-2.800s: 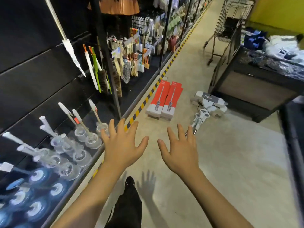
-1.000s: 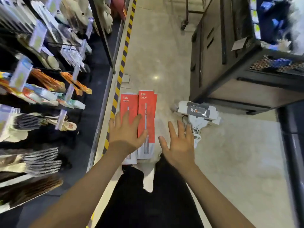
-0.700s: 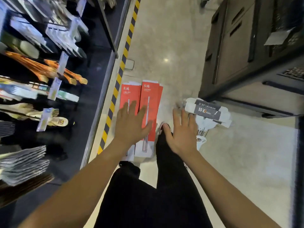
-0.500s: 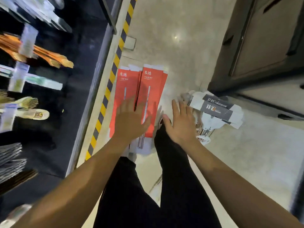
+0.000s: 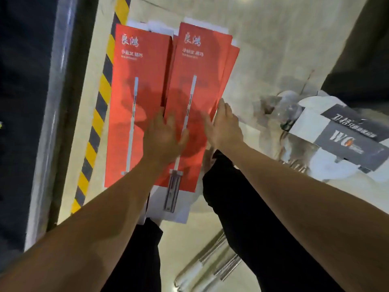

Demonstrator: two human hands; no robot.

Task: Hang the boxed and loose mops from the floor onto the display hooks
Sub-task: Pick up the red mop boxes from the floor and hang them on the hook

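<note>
A pale polished shop floor [image 5: 263, 39] runs beside a yellow-and-black hazard strip [image 5: 99, 106] edging a dark shelf base. Two stacks of red mop boxes [image 5: 136, 85] lie flat there, loose mops in white packaging [image 5: 336, 133] just right. Both hands reach down, fingers spread: left hand [image 5: 164, 138] over the right-hand stack, right hand [image 5: 225, 125] at its edge, likely to lift.

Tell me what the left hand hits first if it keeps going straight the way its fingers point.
Most likely the right-hand red mop box: the left hand is open over it, fingers pointing along its face. Whether it already touches is unclear.
</note>
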